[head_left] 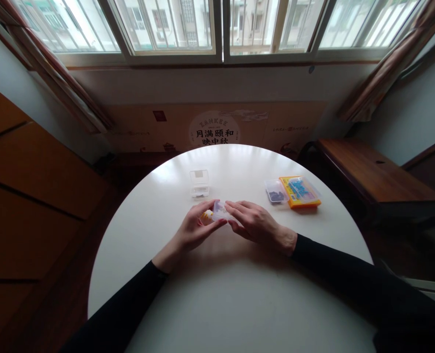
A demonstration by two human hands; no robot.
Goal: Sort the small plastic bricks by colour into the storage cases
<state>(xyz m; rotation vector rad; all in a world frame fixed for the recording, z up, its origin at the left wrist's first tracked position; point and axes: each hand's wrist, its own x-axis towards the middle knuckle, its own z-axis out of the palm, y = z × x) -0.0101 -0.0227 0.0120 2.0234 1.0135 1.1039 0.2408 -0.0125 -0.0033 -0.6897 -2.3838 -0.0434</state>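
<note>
At a round white surface [225,304] beneath a wide window [217,24], I sit with both black-sleeved arms stretched forward. Well off to my right lie an orange case [300,192] and, touching it, a clear tray of dark pieces [275,191]; straight ahead, apart from my hands, rests an empty clear box [199,183]. My left hand [195,229] and right hand [256,223] meet at mid-surface, each grip pinched on a small clear plastic box [220,211], with something yellow, perhaps its contents, behind my left fingers. It looks light, stiff, slick-walled and liable to pop open, so I hold it by its short edges.
</note>
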